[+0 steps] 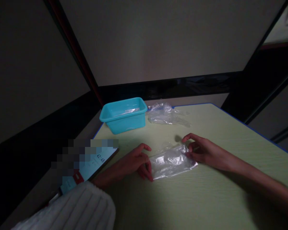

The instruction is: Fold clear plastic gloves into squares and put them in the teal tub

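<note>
Bag (171,159), one, clear plastic. Lies flat on the desk (220,188), crosswise between the two hands; surface creased and glossy.

Left hand (140,159): at the bag's left end, fingers curled, forefinger lifted off, lower fingertips at the edge. Grip partly closed; whether film is pinched cannot be told.

Right hand (204,150): at the bag's right end, thumb against the plastic, forefinger arched clear of it. Grip partly open; a firm hold cannot be made out.

Handling, as judged: very light, limp, slippery; apt to cling, crumple or slide, and thin enough to tear if tugged hard. Best taken by the end edges or corners, between thumb and forefinger, with light tension to keep it flat.

Also present: tub (127,125), turquoise, on the far left of the desk, clear plastic (132,111) inside; crumpled plastic (164,116), clear, just right of the tub; phone (97,164), screen lit, left of the left hand, partly blurred; cloth (79,207), white, ribbed, lower left.
</note>
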Motion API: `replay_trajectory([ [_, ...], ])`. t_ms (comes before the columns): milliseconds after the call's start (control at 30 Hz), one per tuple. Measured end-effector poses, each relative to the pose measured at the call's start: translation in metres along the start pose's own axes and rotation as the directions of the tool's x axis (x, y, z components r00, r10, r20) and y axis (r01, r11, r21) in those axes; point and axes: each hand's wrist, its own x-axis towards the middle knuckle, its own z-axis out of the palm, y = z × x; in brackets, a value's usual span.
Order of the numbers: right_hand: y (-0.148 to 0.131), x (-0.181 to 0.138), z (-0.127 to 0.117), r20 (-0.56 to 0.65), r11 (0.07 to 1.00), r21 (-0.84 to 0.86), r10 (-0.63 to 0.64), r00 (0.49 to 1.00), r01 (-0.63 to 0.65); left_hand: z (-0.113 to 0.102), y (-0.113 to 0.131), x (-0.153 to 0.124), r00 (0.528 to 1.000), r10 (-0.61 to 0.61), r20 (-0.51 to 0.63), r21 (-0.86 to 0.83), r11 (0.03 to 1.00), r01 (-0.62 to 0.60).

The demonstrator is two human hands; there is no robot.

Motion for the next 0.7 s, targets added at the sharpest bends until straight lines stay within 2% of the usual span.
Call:
replay_trajectory([
  [33, 0.000, 0.000, 0.000, 0.009, 1.000, 0.007, 0.000, 1.000, 0.000, -0.001, 0.000, 0.000, 1.000, 0.017, -0.007, 0.064, 0.998, -0.016],
  [100, 0.000, -0.001, 0.000, 0.013, 1.000, 0.012, -0.004, 1.000, 0.004, -0.002, -0.001, 0.004, 0.986, 0.122, -0.115, 0.248, 0.964, -0.091],
  [167, 0.001, 0.000, 0.001, 0.010, 1.000, 0.003, -0.016, 1.000, 0.016, -0.003, 0.000, 0.014, 0.917, 0.295, -0.268, 0.433, 0.887, -0.159],
  [267, 0.000, 0.000, 0.002, -0.002, 0.999, -0.023, -0.040, 0.999, 0.040, -0.003, 0.003, 0.039, 0.840, 0.416, -0.348, 0.530, 0.826, -0.189],
  [400, 0.000, 0.000, 0.004, -0.031, 0.997, -0.063, -0.053, 0.998, 0.051, 0.004, 0.005, 0.070, 0.787, 0.488, -0.378, 0.622, 0.764, -0.175],
  [500, 0.000, 0.000, 0.006, -0.045, 0.994, -0.086, -0.069, 0.997, 0.065, 0.015, 0.003, 0.079, 0.759, 0.519, -0.393, 0.671, 0.727, -0.150],
  [600, 0.001, -0.001, 0.006, -0.059, 0.987, -0.131, -0.100, 0.993, 0.092, 0.022, 0.001, 0.079, 0.750, 0.529, -0.398, 0.695, 0.707, -0.130],
  [700, 0.000, -0.002, 0.006, -0.075, 0.981, -0.166, -0.109, 0.991, 0.095, 0.025, 0.002, 0.078, 0.760, 0.523, -0.387, 0.691, 0.710, -0.136],
])
